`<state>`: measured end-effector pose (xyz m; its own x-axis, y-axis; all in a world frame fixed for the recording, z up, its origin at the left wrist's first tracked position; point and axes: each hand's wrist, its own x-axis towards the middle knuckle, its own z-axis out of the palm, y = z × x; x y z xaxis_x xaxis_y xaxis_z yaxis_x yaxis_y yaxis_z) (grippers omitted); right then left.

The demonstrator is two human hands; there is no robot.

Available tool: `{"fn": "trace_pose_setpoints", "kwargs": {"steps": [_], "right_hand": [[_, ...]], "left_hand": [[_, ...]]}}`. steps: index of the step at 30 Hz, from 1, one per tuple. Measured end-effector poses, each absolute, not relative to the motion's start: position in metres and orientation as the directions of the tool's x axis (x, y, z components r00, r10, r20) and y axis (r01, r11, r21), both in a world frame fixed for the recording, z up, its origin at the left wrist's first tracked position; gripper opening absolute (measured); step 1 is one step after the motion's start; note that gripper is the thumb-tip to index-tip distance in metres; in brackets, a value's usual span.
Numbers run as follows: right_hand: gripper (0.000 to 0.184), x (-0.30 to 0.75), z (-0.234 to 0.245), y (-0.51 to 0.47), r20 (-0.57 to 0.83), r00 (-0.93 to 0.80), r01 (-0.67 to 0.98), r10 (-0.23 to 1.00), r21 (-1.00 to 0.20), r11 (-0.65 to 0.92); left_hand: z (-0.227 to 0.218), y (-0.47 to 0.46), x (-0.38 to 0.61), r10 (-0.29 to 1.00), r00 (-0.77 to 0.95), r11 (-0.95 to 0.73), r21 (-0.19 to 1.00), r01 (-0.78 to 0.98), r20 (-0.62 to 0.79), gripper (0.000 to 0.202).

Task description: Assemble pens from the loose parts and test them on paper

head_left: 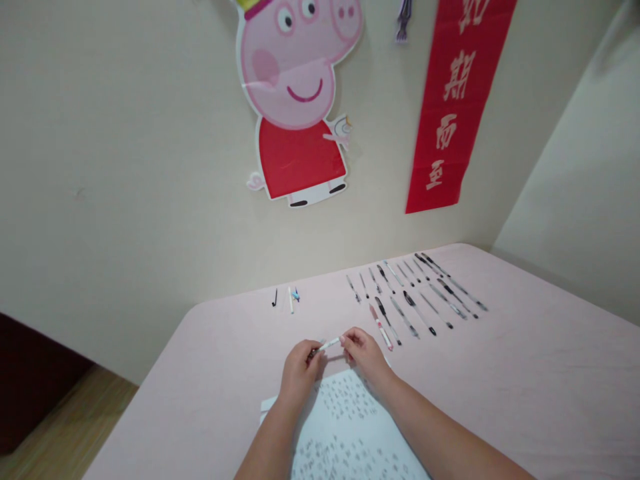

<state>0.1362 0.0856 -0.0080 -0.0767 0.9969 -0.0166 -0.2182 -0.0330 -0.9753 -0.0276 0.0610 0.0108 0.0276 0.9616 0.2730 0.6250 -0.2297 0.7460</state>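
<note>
Between my two hands a slim white pen [331, 344] is held roughly level above the pink tabletop. My left hand [299, 371] is closed round its darker left end, and the fingers hide that part. The right end sits in a pinch of my right hand [367, 355]. Just below the hands lies a white sheet of paper [350, 427] covered in small dark handwritten marks, with both forearms reaching across its sides. A pink and white pen [381, 327] rests on the table just beyond my right hand.
Two rows of pens, mostly black or clear, lie on the pink table [210, 373] at the back right. At the back left are a black pen piece [275, 298], a white stick [291, 301] and a small blue item [297, 295]. A wall stands behind the table.
</note>
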Motion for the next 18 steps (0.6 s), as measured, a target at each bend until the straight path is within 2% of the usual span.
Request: {"fn": "trace_pose_setpoints", "kwargs": {"steps": [5, 10, 18], "right_hand": [[0.033, 0.136, -0.003, 0.085, -0.017, -0.083, -0.273, 0.996, -0.961, -0.039], [0.029, 0.136, -0.008, 0.085, -0.021, -0.089, -0.237, 0.996, -0.971, -0.042], [0.028, 0.139, -0.012, 0.089, -0.054, 0.004, -0.251, 0.999, -0.967, -0.051]], "left_hand": [[0.008, 0.062, -0.029, 0.962, 0.029, -0.228, 0.743, 0.629, 0.271, 0.017], [0.009, 0.062, -0.029, 0.964, 0.024, -0.222, 0.744, 0.63, 0.266, 0.016], [0.006, 0.064, -0.032, 0.971, 0.042, -0.212, 0.763, 0.611, 0.237, 0.018]]}}
